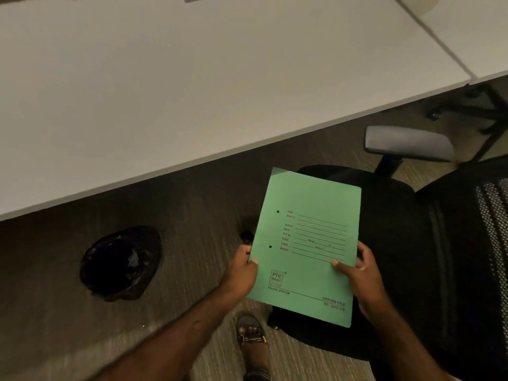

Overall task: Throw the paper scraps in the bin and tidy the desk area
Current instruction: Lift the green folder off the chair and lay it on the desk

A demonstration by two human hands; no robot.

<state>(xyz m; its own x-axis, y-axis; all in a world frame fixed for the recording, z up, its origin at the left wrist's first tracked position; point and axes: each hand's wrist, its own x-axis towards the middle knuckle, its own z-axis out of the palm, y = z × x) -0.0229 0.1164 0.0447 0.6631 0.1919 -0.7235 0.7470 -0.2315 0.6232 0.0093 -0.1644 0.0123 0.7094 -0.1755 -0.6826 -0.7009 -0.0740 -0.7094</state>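
A green file folder (305, 243) with printed lines and a logo is held over the seat of a black office chair (398, 243). My left hand (243, 268) grips its left edge and my right hand (360, 273) grips its right edge, thumbs on top. A round bin (121, 264) lined with a dark bag stands on the floor to the left, under the front edge of the white desk (192, 92). No paper scraps show in view.
The chair's grey armrest (406, 143) sits near the desk edge at right, with a mesh backrest (492, 229) at far right. My sandalled foot (251, 336) is on the carpet below the folder. A second desk section (481, 31) joins at top right.
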